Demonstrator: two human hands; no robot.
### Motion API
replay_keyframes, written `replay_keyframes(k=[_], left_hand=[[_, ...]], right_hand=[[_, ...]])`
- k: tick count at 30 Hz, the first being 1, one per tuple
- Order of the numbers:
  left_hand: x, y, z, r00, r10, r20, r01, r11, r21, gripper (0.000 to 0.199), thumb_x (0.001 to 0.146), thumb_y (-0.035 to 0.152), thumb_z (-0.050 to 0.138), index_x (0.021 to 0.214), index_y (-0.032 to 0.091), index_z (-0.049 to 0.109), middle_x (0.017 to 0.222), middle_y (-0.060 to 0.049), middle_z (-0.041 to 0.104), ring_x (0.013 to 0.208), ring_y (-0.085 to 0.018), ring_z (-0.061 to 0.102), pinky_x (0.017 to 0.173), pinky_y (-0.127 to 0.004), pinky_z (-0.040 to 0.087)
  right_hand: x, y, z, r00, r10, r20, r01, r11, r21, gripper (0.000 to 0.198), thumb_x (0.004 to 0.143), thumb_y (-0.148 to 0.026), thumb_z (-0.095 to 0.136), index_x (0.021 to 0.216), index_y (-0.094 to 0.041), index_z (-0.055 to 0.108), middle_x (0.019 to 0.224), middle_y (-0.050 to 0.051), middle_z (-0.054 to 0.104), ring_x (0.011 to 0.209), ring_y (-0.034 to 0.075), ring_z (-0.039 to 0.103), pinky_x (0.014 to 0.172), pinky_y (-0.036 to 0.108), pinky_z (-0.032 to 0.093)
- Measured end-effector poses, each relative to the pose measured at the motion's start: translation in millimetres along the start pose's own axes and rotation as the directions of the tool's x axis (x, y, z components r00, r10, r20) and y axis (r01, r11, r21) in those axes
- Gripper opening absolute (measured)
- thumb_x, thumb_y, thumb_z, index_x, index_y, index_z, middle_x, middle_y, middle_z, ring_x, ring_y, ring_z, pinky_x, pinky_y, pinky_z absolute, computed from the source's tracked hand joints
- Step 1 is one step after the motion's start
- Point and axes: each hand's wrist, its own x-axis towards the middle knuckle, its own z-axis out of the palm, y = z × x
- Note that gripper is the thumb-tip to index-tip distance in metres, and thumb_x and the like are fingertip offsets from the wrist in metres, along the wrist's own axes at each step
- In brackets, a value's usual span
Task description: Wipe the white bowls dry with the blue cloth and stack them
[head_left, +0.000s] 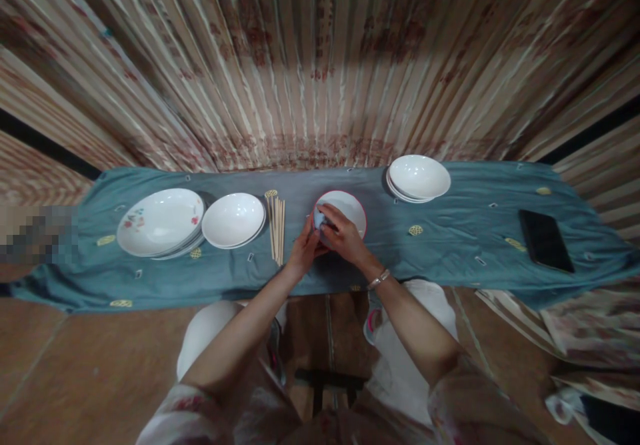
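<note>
In front of me is a white bowl with a red rim (354,210), partly covered by my hands. My left hand (306,245) is closed at the bowl's near left edge, and its fingertips are partly hidden. Over the same edge, my right hand (344,233) pinches a small light blue cloth (319,219), bunched against the rim. The two hands are close together, and a silver bracelet (379,279) is on my right wrist. Several wooden chopsticks (277,228) lie just left of my left hand.
To the left stand a stack of floral oval plates (163,221) and a stack of white bowls (234,219). Another bowl stack (420,177) sits at the back right. A dark phone or tablet (545,239) lies far right on the green-blue tablecloth (450,245). A curtain (320,85) hangs behind.
</note>
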Motion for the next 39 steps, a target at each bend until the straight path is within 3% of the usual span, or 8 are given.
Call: replay_keyframes(k=[6,11,17,20,24,32,35,39], left_hand=[[1,-5,0,0.995,0.072,0.066,-0.079,0.991,0.108,0.076,0.087,0.039,0.075,0.156,0.031,0.044,0.151,-0.010,0.058,0.117,-0.031,0.069,0.093,-0.051,0.064],[3,-8,-3,0.995,0.056,0.081,-0.071,0.979,0.193,0.085,0.091,0.046,0.067,0.164,0.025,0.029,0.137,-0.013,0.067,0.101,-0.027,0.072,0.091,-0.051,0.064],[3,-8,-1,0.989,0.105,0.102,-0.123,0.975,0.185,0.079,0.090,0.050,0.068,0.159,0.029,0.039,0.144,-0.012,0.061,0.110,-0.029,0.070,0.089,-0.049,0.065],[3,-8,0,0.989,0.117,0.092,-0.133,0.971,0.198,0.077,0.089,0.050,0.069,0.157,0.026,0.042,0.139,-0.013,0.063,0.104,-0.028,0.071,0.087,-0.048,0.066],[4,-7,1,0.992,0.103,0.076,-0.116,0.974,0.197,0.077,0.089,0.047,0.070,0.157,0.024,0.043,0.130,-0.012,0.066,0.094,-0.023,0.070,0.084,-0.044,0.066],[6,-7,1,0.990,0.117,0.075,-0.129,0.976,0.177,0.083,0.085,0.052,0.073,0.157,0.024,0.043,0.119,-0.011,0.071,0.089,-0.023,0.070,0.082,-0.045,0.066],[7,-8,1,0.985,0.144,0.093,-0.161,0.965,0.208,0.083,0.084,0.054,0.072,0.156,0.024,0.045,0.129,-0.013,0.068,0.095,-0.025,0.070,0.082,-0.046,0.066],[6,-11,1,0.979,0.186,0.087,-0.202,0.949,0.243,0.079,0.084,0.053,0.071,0.155,0.027,0.047,0.150,-0.012,0.056,0.107,-0.027,0.068,0.082,-0.045,0.066]], right_hand=[[1,2,-1,0.998,-0.059,-0.012,0.052,0.939,-0.341,0.056,0.100,-0.016,0.035,0.155,-0.008,0.044,0.167,0.019,0.035,0.156,0.027,0.033,0.128,0.050,0.031],[-1,-3,-12,0.999,0.044,-0.004,-0.036,0.752,-0.658,0.051,0.099,-0.012,0.039,0.148,-0.009,0.052,0.163,0.019,0.044,0.145,0.034,0.044,0.115,0.053,0.042],[-12,-3,-28,0.988,0.147,0.054,-0.057,0.659,-0.750,0.043,0.101,-0.014,0.041,0.138,-0.014,0.063,0.155,0.016,0.055,0.131,0.033,0.053,0.103,0.047,0.049],[-17,2,-33,0.983,0.159,0.096,-0.041,0.687,-0.725,0.042,0.100,-0.010,0.041,0.133,-0.013,0.067,0.148,0.018,0.060,0.128,0.030,0.057,0.104,0.046,0.049],[-23,9,-36,0.987,0.090,0.135,0.010,0.796,-0.605,0.041,0.094,-0.005,0.045,0.124,-0.013,0.072,0.137,0.017,0.068,0.124,0.027,0.063,0.111,0.047,0.047],[-24,20,-26,0.987,0.053,0.152,-0.030,0.988,-0.149,0.041,0.084,-0.008,0.056,0.117,-0.023,0.075,0.131,0.009,0.073,0.124,0.023,0.067,0.112,0.044,0.051],[-17,22,-19,0.988,0.020,0.150,-0.020,1.000,0.004,0.044,0.085,-0.009,0.055,0.122,-0.025,0.074,0.134,0.006,0.071,0.127,0.020,0.066,0.115,0.043,0.049],[-12,23,-11,0.996,0.010,0.092,-0.010,1.000,0.007,0.045,0.091,-0.013,0.052,0.131,-0.026,0.070,0.146,0.007,0.064,0.140,0.021,0.056,0.123,0.044,0.041]])
